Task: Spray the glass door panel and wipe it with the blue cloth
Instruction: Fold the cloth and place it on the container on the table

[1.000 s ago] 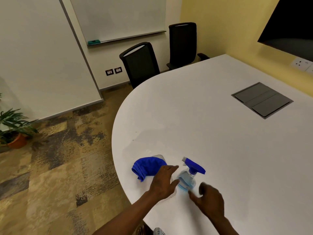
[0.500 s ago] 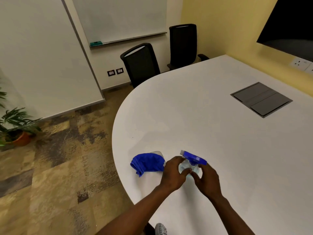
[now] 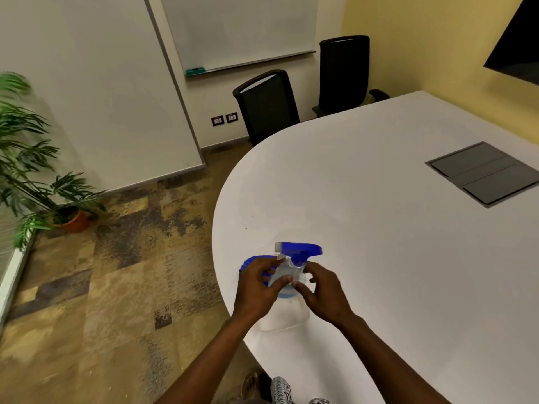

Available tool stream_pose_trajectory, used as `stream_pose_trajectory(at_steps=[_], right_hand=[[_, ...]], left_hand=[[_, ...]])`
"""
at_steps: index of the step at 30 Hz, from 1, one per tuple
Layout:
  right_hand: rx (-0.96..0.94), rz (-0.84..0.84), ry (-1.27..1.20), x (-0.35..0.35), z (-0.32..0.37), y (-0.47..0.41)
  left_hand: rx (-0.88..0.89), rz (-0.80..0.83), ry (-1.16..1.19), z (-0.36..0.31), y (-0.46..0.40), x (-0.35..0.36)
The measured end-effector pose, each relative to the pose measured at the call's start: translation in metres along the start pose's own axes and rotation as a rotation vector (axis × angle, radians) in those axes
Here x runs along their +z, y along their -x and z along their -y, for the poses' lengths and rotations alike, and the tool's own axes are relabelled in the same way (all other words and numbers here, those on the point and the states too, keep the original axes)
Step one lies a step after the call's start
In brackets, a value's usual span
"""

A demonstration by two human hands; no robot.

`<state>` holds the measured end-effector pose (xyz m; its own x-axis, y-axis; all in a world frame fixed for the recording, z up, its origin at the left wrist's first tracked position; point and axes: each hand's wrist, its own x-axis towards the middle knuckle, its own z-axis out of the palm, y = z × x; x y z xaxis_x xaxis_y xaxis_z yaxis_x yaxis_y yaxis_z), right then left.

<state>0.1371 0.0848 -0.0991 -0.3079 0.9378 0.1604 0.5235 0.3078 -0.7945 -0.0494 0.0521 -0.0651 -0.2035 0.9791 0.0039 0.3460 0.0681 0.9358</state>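
A clear spray bottle (image 3: 287, 277) with a blue trigger head (image 3: 299, 248) stands upright between my two hands, near the rounded front-left edge of the white table (image 3: 379, 228). My left hand (image 3: 256, 284) wraps the bottle's body from the left. On the bottle's right side, the fingers of my right hand (image 3: 323, 293) touch its neck and body. The blue cloth (image 3: 247, 262) lies on the table behind my left hand, and only a strip of it shows.
Two black chairs (image 3: 268, 106) stand at the table's far end below a whiteboard (image 3: 239, 27). A grey cable hatch (image 3: 484, 173) is set in the tabletop at right. A potted plant (image 3: 38, 182) stands on the patterned carpet at left, beside a white-framed panel (image 3: 8, 275).
Both hands closed in on the spray bottle and took hold of it. The bottle has been raised slightly and now hides most of the blue cloth together with my left hand.
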Motion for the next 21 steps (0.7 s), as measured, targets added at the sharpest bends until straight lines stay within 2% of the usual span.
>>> stream_pose_trajectory(at_steps=[9, 15, 21], right_hand=[[0.095, 0.253, 0.062, 0.044, -0.021, 0.01], [0.142, 0.29, 0.081, 0.047, -0.028, 0.017], [0.131, 0.331, 0.126, 0.042, -0.029, 0.025]], left_hand=[[-0.2, 0.015, -0.146, 0.051, 0.022, 0.004], [-0.244, 0.021, -0.181, 0.059, 0.03, 0.013], [-0.213, 0.004, -0.245, 0.058, 0.04, 0.017]])
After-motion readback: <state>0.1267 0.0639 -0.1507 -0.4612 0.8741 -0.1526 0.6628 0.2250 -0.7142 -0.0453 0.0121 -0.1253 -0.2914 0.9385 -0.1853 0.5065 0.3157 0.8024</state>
